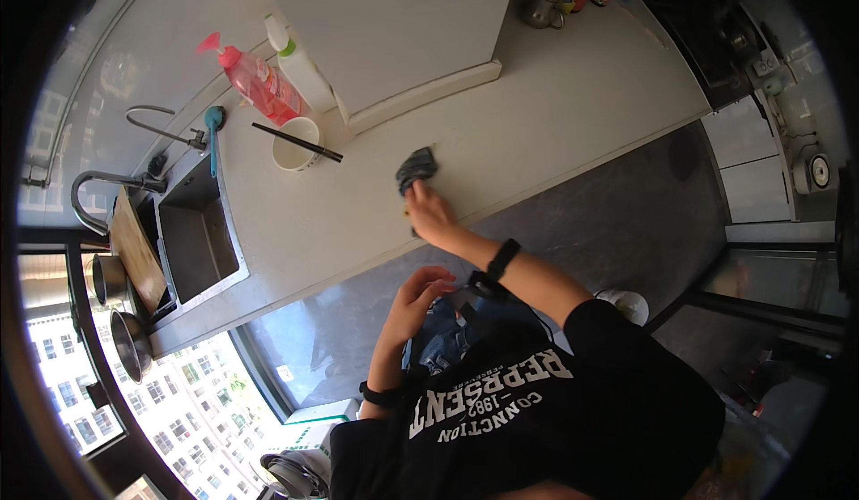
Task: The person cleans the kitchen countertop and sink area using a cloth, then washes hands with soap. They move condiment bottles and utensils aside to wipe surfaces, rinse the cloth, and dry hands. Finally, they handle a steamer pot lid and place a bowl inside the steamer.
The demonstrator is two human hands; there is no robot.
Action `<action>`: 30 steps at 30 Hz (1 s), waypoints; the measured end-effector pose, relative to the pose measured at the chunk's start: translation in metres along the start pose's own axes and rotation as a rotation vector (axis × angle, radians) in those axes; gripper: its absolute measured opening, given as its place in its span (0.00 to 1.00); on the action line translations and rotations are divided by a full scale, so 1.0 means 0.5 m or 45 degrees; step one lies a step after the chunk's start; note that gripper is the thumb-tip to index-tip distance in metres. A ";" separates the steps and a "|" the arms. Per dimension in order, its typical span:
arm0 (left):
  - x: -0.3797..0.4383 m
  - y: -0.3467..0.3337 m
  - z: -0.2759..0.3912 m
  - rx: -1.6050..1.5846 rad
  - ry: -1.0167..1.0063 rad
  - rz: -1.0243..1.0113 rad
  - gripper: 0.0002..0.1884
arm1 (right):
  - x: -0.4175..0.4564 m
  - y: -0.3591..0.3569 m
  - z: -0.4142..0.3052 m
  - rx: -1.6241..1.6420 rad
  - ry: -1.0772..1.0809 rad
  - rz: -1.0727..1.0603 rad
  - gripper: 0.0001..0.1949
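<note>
My right hand (431, 215) presses a crumpled dark grey cloth (417, 164) onto the pale countertop (537, 117), near its front edge. The cloth bunches out beyond the fingertips, and the palm hides part of it. In front of my body, off the counter, my left hand (413, 302) hovers with its fingers loosely bent and nothing in it. To the left of the cloth stands a white bowl (293, 158). A pair of dark chopsticks (298, 142) lies across the bowl's rim.
Behind the bowl stand a pink pump bottle (262, 87) and a white spray bottle (305, 74). A sink (201, 231) with a blue-handled brush (213, 138) and wooden cutting board (136, 245) is left. A boxed-in wall section (409, 37) juts over the counter; a metal pot (540, 11) sits beyond.
</note>
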State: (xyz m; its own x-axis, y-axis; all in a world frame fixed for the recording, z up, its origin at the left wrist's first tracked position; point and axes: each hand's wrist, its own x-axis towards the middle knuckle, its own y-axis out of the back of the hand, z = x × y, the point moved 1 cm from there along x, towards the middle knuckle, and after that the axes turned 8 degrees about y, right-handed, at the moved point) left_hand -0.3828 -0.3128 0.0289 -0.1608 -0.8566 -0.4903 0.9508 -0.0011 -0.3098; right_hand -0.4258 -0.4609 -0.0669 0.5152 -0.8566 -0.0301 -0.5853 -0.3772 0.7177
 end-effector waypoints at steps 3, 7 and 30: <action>-0.059 0.049 -0.006 0.040 0.007 0.082 0.10 | 0.025 -0.096 -0.082 -0.318 0.520 0.064 0.10; -0.104 0.090 0.001 -0.024 -0.034 0.190 0.10 | 0.061 -0.065 -0.100 -0.147 0.364 0.049 0.12; 0.098 -0.021 0.065 0.005 0.045 0.302 0.09 | 0.196 0.747 0.804 -0.189 -0.649 0.876 0.19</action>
State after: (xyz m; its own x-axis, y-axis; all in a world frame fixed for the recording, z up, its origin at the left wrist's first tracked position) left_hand -0.3921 -0.3714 0.0344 0.0581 -0.8146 -0.5770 0.9640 0.1959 -0.1795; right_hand -0.8454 -0.8275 -0.0812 -0.2873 -0.9442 0.1611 -0.5578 0.3016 0.7732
